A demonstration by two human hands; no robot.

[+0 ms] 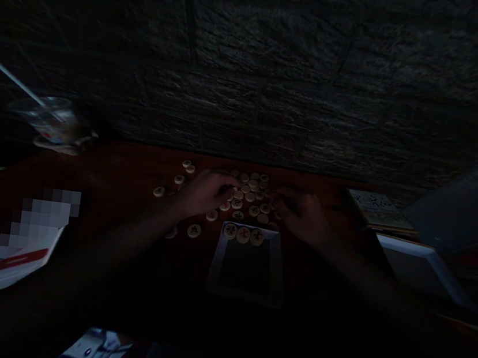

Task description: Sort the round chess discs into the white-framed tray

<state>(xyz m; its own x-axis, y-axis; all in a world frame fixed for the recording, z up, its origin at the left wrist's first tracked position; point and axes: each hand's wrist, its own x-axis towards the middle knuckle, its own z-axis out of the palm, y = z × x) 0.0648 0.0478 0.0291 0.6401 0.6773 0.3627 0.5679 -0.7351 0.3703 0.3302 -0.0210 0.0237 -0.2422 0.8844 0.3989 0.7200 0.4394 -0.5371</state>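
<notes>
Round wooden xiangqi pieces with dark carved characters lie in a loose heap on a reddish-brown table, and a few stray pieces sit to the left. My left hand reaches into the heap from the left, its fingertips among the pieces. My right hand rests at the heap's right side, fingers curled down. A white-rimmed shallow tray lies just below the hands, with three pieces in a row along its far edge. The dim light hides whether either hand holds a piece.
A rough stone or brick wall closes off the table's far side. A clear plastic cup with a straw stands far left. A white card with a red stripe lies left. A printed box and white-rimmed lid sit right.
</notes>
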